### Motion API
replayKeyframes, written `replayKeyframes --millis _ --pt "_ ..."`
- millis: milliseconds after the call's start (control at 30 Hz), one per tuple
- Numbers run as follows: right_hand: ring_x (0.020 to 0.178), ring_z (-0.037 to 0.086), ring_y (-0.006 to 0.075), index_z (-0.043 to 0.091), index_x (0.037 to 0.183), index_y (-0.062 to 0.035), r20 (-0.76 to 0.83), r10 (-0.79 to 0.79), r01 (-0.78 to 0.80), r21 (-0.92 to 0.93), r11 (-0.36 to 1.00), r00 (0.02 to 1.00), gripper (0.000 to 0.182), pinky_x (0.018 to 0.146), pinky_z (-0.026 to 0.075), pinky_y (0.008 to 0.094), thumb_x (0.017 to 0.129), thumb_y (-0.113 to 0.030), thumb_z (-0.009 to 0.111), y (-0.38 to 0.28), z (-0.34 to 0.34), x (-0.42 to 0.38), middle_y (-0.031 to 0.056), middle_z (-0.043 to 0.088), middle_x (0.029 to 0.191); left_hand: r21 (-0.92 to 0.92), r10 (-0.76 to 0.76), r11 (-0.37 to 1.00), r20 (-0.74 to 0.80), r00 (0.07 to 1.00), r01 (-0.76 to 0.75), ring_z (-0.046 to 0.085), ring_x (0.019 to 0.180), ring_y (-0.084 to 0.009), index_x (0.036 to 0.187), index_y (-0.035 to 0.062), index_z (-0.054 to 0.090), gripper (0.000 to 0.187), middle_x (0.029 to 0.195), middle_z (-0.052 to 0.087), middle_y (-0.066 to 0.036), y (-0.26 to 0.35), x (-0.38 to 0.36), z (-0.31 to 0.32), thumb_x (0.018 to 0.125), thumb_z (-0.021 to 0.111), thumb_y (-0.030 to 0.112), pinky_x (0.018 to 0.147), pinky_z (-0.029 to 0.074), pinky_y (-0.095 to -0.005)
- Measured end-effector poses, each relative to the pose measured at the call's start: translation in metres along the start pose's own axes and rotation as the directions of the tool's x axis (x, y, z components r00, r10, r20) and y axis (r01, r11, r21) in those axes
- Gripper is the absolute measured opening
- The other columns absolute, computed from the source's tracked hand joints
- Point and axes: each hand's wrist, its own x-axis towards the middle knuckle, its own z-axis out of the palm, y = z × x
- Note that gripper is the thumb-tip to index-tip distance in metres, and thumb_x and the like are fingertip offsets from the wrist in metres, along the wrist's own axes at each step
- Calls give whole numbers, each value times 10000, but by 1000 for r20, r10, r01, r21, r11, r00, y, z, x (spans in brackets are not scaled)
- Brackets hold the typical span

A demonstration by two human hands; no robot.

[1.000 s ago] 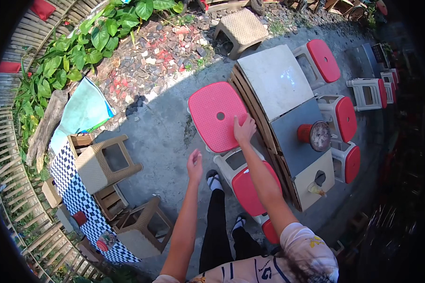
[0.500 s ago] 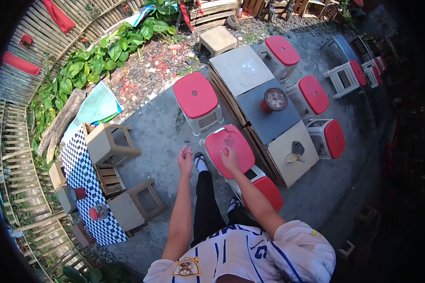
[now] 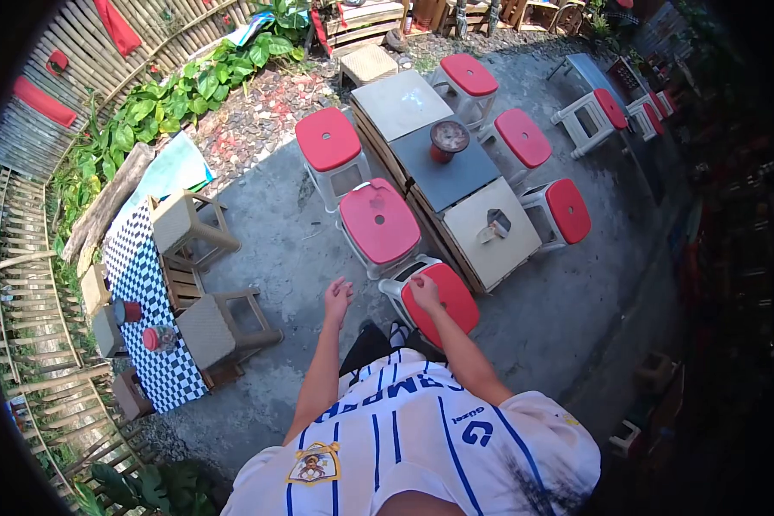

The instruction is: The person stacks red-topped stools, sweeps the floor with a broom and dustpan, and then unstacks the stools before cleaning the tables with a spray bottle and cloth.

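My left hand [image 3: 338, 298] hangs over the concrete floor, fingers loosely bent and apart, with nothing in it. Just left of the nearest red-topped stool, it is apart from any furniture. Over the seat of that nearest stool [image 3: 451, 308] is my right hand [image 3: 424, 292], its fingers half curled and no object visible in them. Whether it touches the seat cannot be told. Directly beyond stands a second red stool [image 3: 396, 225] with white legs, its top chipped or stained at the far edge. A third red stool [image 3: 328, 142] is farther off.
A long low table [image 3: 469, 182] stands to the right, bearing a dark red pot [image 3: 445, 148] and a small clear item [image 3: 492, 230]. More red stools [image 3: 568, 211] line its far side. On the left are a checkered table [image 3: 168, 371], a lidded jar [image 3: 158, 339] and woven stools [image 3: 205, 331].
The furniture has shifted up and left in view. My right hand has gone from over the middle stool to over the nearest one. My outstretched foot is now closer under me.
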Motion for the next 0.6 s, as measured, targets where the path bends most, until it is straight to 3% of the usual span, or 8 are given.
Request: replayKeyframes --millis 300,400,433,500,600 --pt "742 652 141 651 1057 -32 -50 148 -143 85 986 988 249 664 534 288 862 -186 666 61 -3 -64 75 673 851 108 -157 982 24 987 154 586 810 -107 1312 59 491 397 1100 657 -60 -66 -10 -32 925 520 142 599 444 -220" --pt "727 653 146 650 1054 -31 -118 197 -175 170 970 973 241 659 536 289 865 -180 663 47 -12 -81 72 667 845 148 -150 980 105 983 133 585 802 -110 1310 49 491 396 1113 654 -68 -74 -13 -29 927 519 145 596 445 -220" --pt "822 658 182 653 1043 -16 -124 220 -193 200 961 968 260 745 521 321 857 -197 662 45 -15 -83 106 687 883 177 -152 976 133 979 127 589 839 -115 1320 64 486 404 1130 649 -60 -73 -9 -24 929 519 159 637 456 -237" --pt "810 657 173 649 1049 -17 -132 234 -198 240 950 963 258 722 524 312 859 -192 659 34 -28 -90 100 684 873 234 -163 965 185 969 117 596 913 -124 1340 94 477 421 1165 639 -45 -73 -6 -16 932 520 188 721 476 -272" --pt "777 657 166 642 1059 -18 -150 230 -190 238 952 962 258 691 526 297 864 -186 652 34 -42 -90 89 678 850 205 -127 975 226 966 80 593 905 -121 1339 86 476 422 1168 637 -47 -63 -2 2 932 519 187 717 476 -268"
